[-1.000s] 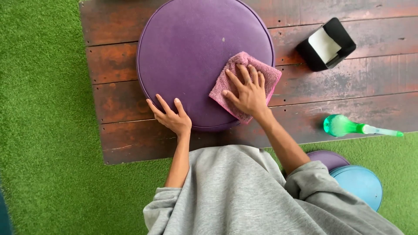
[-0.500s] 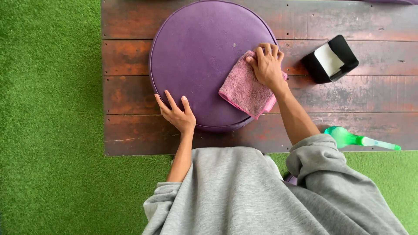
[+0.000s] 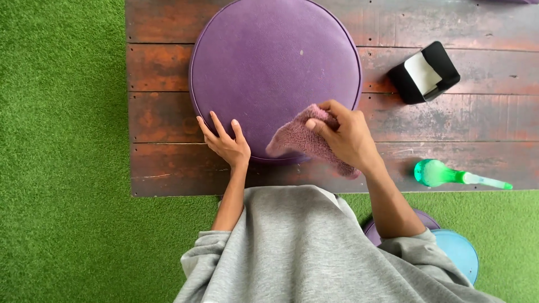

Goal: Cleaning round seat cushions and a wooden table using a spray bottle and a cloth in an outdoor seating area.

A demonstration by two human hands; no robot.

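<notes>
A large round purple cushion point(image 3: 275, 73) lies flat on a dark wooden table point(image 3: 157, 118). My left hand point(image 3: 224, 143) rests with spread fingers on the cushion's near left edge. My right hand point(image 3: 345, 134) grips a bunched pink cloth point(image 3: 300, 140) at the cushion's near right edge; part of the cloth hangs below my palm over the table.
A black holder with white paper point(image 3: 425, 73) stands on the table to the right. A green spray bottle point(image 3: 449, 175) lies near the table's front edge. A purple cushion point(image 3: 373, 230) and a blue cushion point(image 3: 457, 252) sit on the green turf point(image 3: 62, 168) by my right elbow.
My right hand pulled the pink cloth from the cushion's right side down to its near edge and bunched it up. The left hand stayed on the near rim.
</notes>
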